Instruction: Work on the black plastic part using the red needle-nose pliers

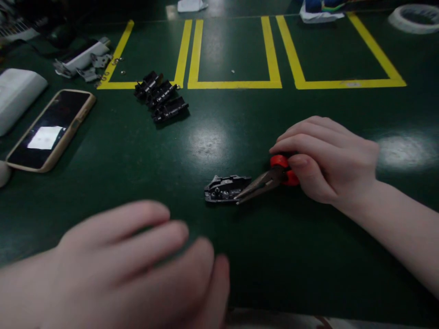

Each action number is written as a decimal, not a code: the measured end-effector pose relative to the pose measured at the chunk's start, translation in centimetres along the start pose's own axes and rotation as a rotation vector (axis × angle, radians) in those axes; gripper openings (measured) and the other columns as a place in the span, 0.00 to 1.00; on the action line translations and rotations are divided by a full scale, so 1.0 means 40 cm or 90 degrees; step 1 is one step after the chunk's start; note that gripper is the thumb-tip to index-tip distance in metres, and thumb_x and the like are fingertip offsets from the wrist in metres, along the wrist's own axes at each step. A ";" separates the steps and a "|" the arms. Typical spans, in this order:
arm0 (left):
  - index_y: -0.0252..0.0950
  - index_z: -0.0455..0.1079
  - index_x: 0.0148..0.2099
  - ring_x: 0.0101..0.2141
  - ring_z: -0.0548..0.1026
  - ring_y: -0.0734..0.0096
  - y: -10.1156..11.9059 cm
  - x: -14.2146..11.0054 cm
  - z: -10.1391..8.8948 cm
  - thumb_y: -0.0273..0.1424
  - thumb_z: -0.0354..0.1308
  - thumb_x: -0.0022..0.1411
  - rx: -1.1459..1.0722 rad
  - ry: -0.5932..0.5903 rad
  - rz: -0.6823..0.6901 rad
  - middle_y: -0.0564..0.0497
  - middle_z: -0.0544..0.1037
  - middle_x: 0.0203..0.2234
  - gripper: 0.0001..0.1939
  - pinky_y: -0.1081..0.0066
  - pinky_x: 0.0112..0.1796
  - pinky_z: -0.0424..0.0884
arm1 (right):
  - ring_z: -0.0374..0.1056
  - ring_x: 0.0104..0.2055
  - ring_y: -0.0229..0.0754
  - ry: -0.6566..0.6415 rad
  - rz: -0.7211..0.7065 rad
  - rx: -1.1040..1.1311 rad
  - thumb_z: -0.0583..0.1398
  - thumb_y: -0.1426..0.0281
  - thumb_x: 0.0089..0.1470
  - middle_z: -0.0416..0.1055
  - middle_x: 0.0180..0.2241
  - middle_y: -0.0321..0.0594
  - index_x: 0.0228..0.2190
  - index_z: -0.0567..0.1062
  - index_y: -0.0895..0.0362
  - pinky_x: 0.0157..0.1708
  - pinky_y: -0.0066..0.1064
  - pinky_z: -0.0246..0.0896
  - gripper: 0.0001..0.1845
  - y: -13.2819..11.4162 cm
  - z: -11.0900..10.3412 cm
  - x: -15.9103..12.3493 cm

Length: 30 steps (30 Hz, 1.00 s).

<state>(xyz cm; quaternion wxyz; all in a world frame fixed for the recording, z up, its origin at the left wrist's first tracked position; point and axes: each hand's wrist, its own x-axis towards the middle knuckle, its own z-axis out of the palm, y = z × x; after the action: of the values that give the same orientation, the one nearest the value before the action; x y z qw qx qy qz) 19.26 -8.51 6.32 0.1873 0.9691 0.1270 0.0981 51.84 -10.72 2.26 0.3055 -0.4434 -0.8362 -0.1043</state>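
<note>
My right hand [329, 160] is closed around the red handles of the needle-nose pliers [264, 182]. The slightly parted jaws point left and down, with their tips over the right end of a small black plastic housing [226, 189] lying on the green table. Small parts show inside this housing. Closer to me, at lower left, my left hand [144, 269] is slightly blurred, its fingers curled and thumb near the index finger. Whatever it may hold is hidden behind the fingers.
Several similar black plastic pieces [163, 96] lie beyond the left hand. A phone [51, 130], a white case [20, 96], metal brackets [91, 68] and small springs [104, 77] are at left. Yellow tape [235, 85] marks the table; a tape roll [414, 19] lies at back right.
</note>
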 end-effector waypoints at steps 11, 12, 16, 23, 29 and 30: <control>0.32 0.68 0.52 0.43 0.71 0.59 -0.126 0.195 0.066 0.49 0.56 0.65 0.071 0.006 0.015 0.42 0.72 0.48 0.26 0.61 0.41 0.70 | 0.68 0.32 0.44 -0.011 0.025 -0.019 0.47 0.69 0.65 0.72 0.29 0.43 0.30 0.71 0.58 0.28 0.39 0.62 0.16 0.003 -0.002 -0.003; 0.33 0.68 0.51 0.42 0.71 0.61 -0.124 0.197 0.064 0.46 0.57 0.66 0.044 0.003 0.019 0.43 0.72 0.47 0.22 0.62 0.41 0.69 | 0.68 0.32 0.44 -0.005 0.022 -0.018 0.47 0.69 0.65 0.72 0.29 0.43 0.30 0.71 0.58 0.28 0.39 0.63 0.16 0.003 -0.002 -0.003; 0.34 0.67 0.51 0.40 0.72 0.67 -0.113 0.212 0.060 0.39 0.59 0.65 -0.122 0.000 -0.002 0.48 0.74 0.43 0.17 0.69 0.38 0.68 | 0.71 0.37 0.45 0.025 0.011 -0.006 0.45 0.68 0.66 0.72 0.28 0.42 0.31 0.70 0.58 0.33 0.40 0.67 0.18 0.000 -0.003 -0.004; 0.35 0.66 0.53 0.36 0.73 0.74 -0.098 0.217 0.061 0.34 0.62 0.64 -0.334 -0.012 -0.060 0.54 0.75 0.41 0.17 0.76 0.34 0.67 | 0.69 0.31 0.38 0.001 0.091 -0.010 0.43 0.65 0.68 0.71 0.29 0.41 0.31 0.70 0.57 0.25 0.32 0.61 0.21 -0.018 -0.010 -0.006; 0.38 0.65 0.54 0.31 0.72 0.74 -0.088 0.208 0.056 0.40 0.59 0.67 -0.286 -0.060 -0.063 0.56 0.77 0.37 0.18 0.72 0.36 0.65 | 0.70 0.32 0.38 0.005 0.077 -0.007 0.45 0.66 0.67 0.72 0.30 0.39 0.32 0.70 0.56 0.26 0.31 0.60 0.18 -0.014 -0.011 -0.010; 0.38 0.65 0.55 0.31 0.71 0.74 -0.087 0.208 0.057 0.40 0.59 0.67 -0.274 -0.066 -0.065 0.56 0.77 0.38 0.19 0.72 0.35 0.64 | 0.70 0.32 0.38 0.007 0.076 -0.004 0.46 0.66 0.67 0.72 0.30 0.39 0.31 0.71 0.56 0.26 0.31 0.60 0.18 -0.013 -0.011 -0.011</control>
<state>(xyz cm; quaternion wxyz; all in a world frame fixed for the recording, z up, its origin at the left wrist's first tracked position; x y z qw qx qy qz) 26.97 -3.81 4.10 0.4008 0.9028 0.1423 0.0636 51.77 -11.51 2.39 0.3145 -0.4928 -0.8062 -0.0911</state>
